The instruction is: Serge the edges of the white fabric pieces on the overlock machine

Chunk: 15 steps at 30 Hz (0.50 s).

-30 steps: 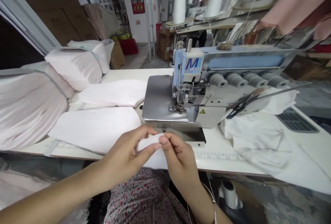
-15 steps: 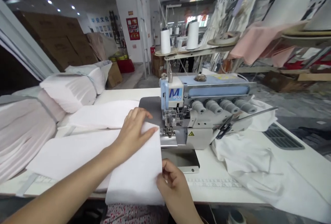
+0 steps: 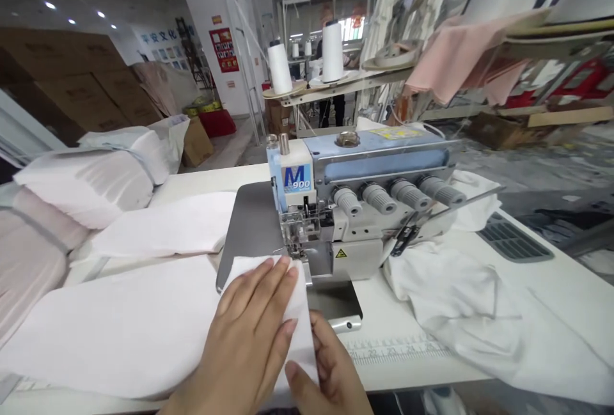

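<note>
My fingers on the white cloth, close to the sewing machine

My left fingers lie flat on top of the cloth. They are nearly straight and close together, with the thumb a bit off to the side. They rest on it and do not pinch it. My right fingers are bent. They pinch the cloth's right edge, with the thumb on top.

The cloth is under my left fingers and reaches back toward me. Its far edge is just past my left fingertips, over the smooth grey plate. The plate has some room ahead of those fingertips, on the left side. The big machine stands ahead and to the right of my fingers, so it is tight there.

To the right of my right fingers, the bench has room, with a ruler strip on it, up to a crumpled white heap. On the other side, a big flat white piece lies near my left fingers and fills that spot.
</note>
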Each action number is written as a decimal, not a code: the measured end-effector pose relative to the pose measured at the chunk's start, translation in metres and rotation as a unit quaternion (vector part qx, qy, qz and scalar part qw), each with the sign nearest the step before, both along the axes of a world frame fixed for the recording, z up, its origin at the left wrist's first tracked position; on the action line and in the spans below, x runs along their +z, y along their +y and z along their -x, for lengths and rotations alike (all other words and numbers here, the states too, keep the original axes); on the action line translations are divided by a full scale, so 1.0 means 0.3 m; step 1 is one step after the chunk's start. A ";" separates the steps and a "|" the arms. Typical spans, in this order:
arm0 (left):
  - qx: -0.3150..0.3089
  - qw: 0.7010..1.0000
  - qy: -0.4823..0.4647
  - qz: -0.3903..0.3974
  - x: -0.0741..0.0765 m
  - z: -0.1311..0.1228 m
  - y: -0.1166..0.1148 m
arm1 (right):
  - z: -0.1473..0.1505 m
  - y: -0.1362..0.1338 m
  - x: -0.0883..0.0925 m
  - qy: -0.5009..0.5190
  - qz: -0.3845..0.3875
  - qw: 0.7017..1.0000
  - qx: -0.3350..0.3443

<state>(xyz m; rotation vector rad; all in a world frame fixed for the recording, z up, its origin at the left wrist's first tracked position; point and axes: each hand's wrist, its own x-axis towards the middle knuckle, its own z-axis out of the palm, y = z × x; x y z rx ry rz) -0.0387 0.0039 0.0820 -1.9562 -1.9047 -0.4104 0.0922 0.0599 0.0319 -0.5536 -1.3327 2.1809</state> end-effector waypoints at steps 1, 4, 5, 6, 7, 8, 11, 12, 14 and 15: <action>0.003 1.000 0.000 -0.002 0.004 -0.007 0.011 | -0.003 0.005 0.003 -0.007 0.008 1.000 -0.012; 0.011 1.000 -0.015 -0.021 0.020 -0.013 0.039 | -0.005 0.020 0.010 -0.012 0.028 0.999 -0.027; 0.008 0.999 -0.021 -0.025 0.025 -0.011 0.044 | -0.006 0.023 0.011 -0.006 0.033 0.999 -0.019; 0.006 0.999 -0.027 -0.024 0.032 -0.006 0.047 | -0.006 0.025 0.011 0.000 0.035 0.999 -0.007; 0.004 0.999 -0.031 -0.018 0.039 0.001 0.049 | -0.007 0.025 0.011 0.006 0.036 0.999 0.008; 0.002 0.999 -0.035 -0.010 0.048 0.009 0.052 | -0.009 0.024 0.011 0.011 0.039 0.999 0.021; 0.003 0.998 -0.052 0.025 0.091 0.042 0.079 | -0.017 0.015 0.010 -0.002 0.037 0.999 0.031; 0.007 0.997 -0.065 0.045 0.110 0.058 0.095 | -0.021 0.012 0.011 -0.012 0.035 0.999 0.033; 0.021 0.989 -0.112 0.092 0.149 0.102 0.128 | -0.029 0.010 0.013 -0.028 0.017 0.999 0.040; 0.029 0.983 -0.145 0.106 0.165 0.128 0.138 | -0.033 0.010 0.015 -0.033 0.003 0.998 0.046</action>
